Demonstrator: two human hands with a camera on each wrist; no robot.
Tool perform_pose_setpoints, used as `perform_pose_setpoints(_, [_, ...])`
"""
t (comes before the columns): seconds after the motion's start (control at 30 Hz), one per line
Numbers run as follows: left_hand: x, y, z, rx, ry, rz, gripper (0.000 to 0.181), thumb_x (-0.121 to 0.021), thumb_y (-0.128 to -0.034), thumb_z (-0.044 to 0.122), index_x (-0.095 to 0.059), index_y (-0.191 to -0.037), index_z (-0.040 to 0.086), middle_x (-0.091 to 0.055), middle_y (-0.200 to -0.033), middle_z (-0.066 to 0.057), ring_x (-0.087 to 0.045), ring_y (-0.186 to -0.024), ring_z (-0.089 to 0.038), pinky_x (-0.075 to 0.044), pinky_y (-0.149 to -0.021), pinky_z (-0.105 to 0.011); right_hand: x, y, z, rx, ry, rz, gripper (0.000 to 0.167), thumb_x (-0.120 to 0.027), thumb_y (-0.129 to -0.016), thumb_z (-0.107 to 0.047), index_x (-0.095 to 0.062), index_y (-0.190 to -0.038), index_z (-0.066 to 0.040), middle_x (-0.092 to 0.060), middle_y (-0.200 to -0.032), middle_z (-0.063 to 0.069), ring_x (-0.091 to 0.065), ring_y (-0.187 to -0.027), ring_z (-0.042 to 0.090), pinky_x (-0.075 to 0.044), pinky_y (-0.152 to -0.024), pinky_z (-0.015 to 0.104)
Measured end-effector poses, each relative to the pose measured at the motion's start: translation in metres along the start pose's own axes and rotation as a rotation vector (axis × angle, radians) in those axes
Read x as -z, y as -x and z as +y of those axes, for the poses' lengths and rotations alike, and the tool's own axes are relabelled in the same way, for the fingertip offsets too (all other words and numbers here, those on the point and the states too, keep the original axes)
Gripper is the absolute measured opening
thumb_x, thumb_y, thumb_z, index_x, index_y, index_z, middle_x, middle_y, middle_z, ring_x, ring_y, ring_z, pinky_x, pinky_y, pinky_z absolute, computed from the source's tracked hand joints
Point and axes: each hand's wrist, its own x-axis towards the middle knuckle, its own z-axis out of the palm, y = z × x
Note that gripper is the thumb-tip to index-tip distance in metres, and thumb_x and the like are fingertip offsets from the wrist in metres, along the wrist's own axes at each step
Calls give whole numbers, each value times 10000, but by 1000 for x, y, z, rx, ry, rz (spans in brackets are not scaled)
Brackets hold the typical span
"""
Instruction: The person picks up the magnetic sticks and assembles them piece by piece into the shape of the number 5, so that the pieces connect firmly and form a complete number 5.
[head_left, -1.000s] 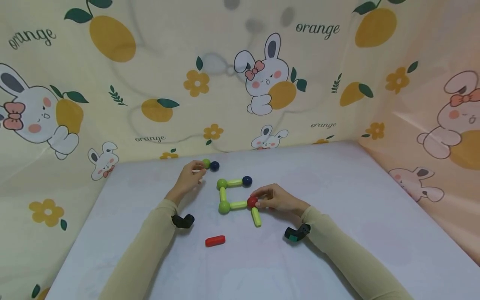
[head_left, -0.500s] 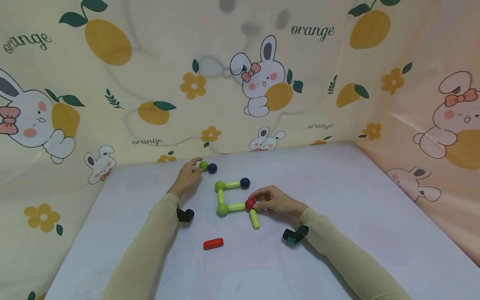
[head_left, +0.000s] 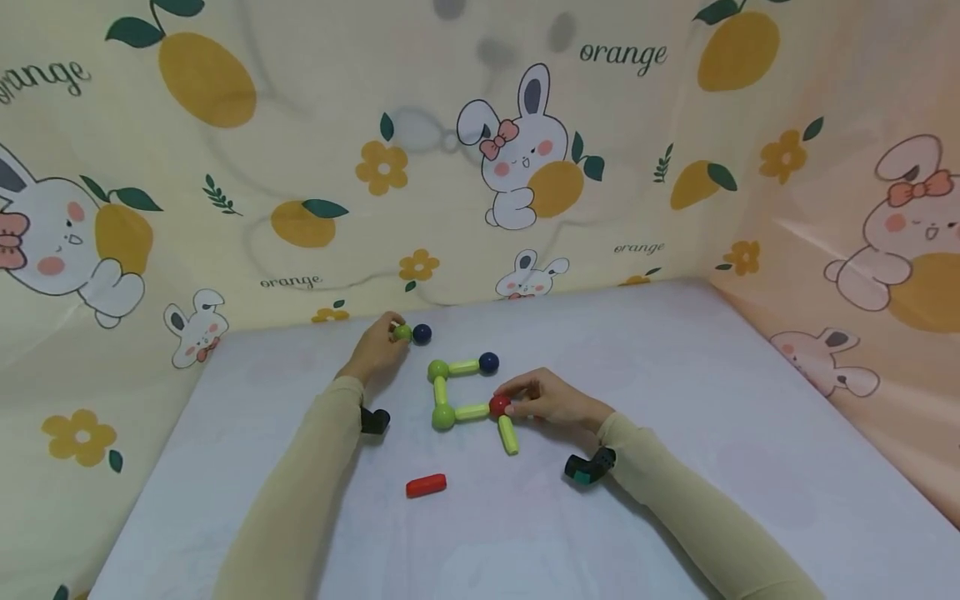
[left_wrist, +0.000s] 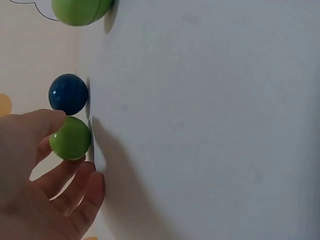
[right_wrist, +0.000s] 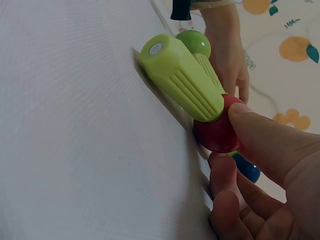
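Note:
At the back of the table, my left hand (head_left: 380, 346) has its thumb and fingers around a loose green ball (left_wrist: 72, 140). A dark blue ball (left_wrist: 68, 94) sits right beside that green ball. My right hand (head_left: 557, 398) pinches a red ball (head_left: 499, 406) between thumb and fingers. From the red ball, one yellow-green magnetic rod (head_left: 508, 435) points toward the front and another rod (head_left: 472, 412) runs left to a green ball (head_left: 443, 416). A third rod (head_left: 440, 391) leads back to another green ball (head_left: 438, 370), then a rod (head_left: 464, 367) ends at a dark blue ball (head_left: 489, 362).
A single red rod (head_left: 426, 486) lies on the white tabletop (head_left: 495, 542) in front of the joined pieces. Behind the table hangs a printed cloth backdrop (head_left: 330, 150), which also covers the right side.
My left hand has come up to the loose green ball, and its thumb and fingers have closed around it. The right hand keeps its hold on the red ball.

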Motion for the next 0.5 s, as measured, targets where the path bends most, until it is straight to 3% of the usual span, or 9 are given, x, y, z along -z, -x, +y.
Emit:
perform_pose_setpoints(0.17, [2,1,0,-8,-17,4,360,-538,-1002,158,-489,-1349,80,-527,-1427,-198,-519,-1297,-369,-402,-1140,-523,0,-2,-1,-10,19,-2,351,-691,-962,-192,-678,-1297,-88,-696,-1115,88,-507,-701,170,-419,-561,218])
perform_pose_setpoints(0.5, [8,18,-6,-59,62,82,363,-562,-1003,193,-521,-1347,85,-554,-1408,-210,-568,-1229,-360,-454,-1084,-504,0,-1,1,0,17,1,346,-687,-965,-197,-684,-1284,-64,-715,-1081,88,-489,-647,141,-406,-531,213])
